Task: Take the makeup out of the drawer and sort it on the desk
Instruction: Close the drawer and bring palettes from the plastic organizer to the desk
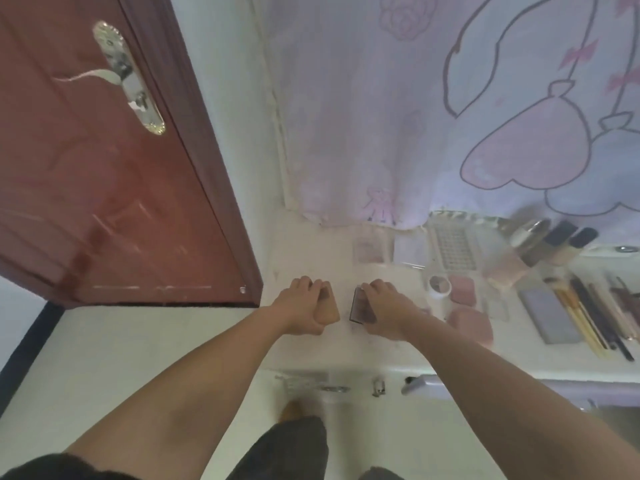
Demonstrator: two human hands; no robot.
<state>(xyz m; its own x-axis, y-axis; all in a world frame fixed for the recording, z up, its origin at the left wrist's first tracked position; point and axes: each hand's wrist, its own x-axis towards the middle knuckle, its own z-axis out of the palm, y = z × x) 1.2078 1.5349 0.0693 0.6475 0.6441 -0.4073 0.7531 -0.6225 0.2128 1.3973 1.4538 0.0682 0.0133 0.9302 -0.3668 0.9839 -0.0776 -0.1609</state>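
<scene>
My left hand (300, 306) grips a tan flat makeup compact (328, 311) over the left part of the white desk (304, 251). Beside it my right hand (388, 306) holds a dark brownish palette (360, 306), tilted on edge. Sorted makeup lies to the right: pink compacts (462, 289), a small round pot (440, 285), a grey flat case (550, 317), brushes and pencils (595, 317), foundation bottles (540, 251) and clear boxes (408, 249). Below the desk edge the open drawer (311, 382) shows a few small blurred items.
A red-brown door (104, 168) with a metal handle (128, 77) stands at the left. A pale printed curtain (450, 98) hangs behind the desk. A clear lash tray (453, 249) lies at the back. My legs and a shoe (291, 410) are below the drawer.
</scene>
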